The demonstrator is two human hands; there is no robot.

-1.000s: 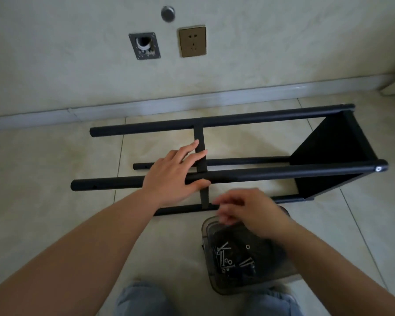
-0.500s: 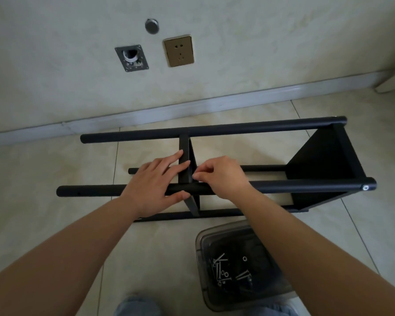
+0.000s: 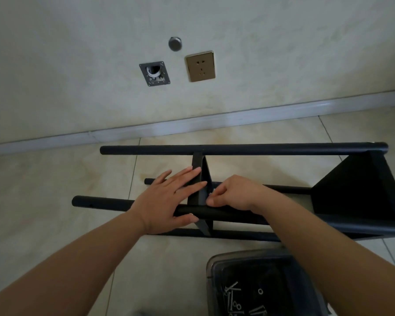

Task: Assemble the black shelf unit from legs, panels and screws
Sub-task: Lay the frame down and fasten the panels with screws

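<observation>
The black shelf unit (image 3: 363, 192) lies on its side on the tiled floor, four round legs running left to right. A narrow middle panel (image 3: 202, 176) stands between the legs; a larger panel closes the right end. My left hand (image 3: 169, 199) rests on the near upper leg (image 3: 100, 202), straight fingers against the middle panel, thumb under the leg. My right hand (image 3: 234, 193) is right of the panel, fingertips pinched together where panel meets leg; whatever they pinch is hidden.
A clear plastic box (image 3: 217, 265) with several screws and washers (image 3: 233, 295) sits on the floor at the bottom right, under my right forearm. A wall with a gold socket (image 3: 200, 66) and an open junction box (image 3: 155, 73) runs behind the unit.
My right hand left the screw box and came up to the joint of middle panel and leg. The left hand stayed on the leg. The view tilted up.
</observation>
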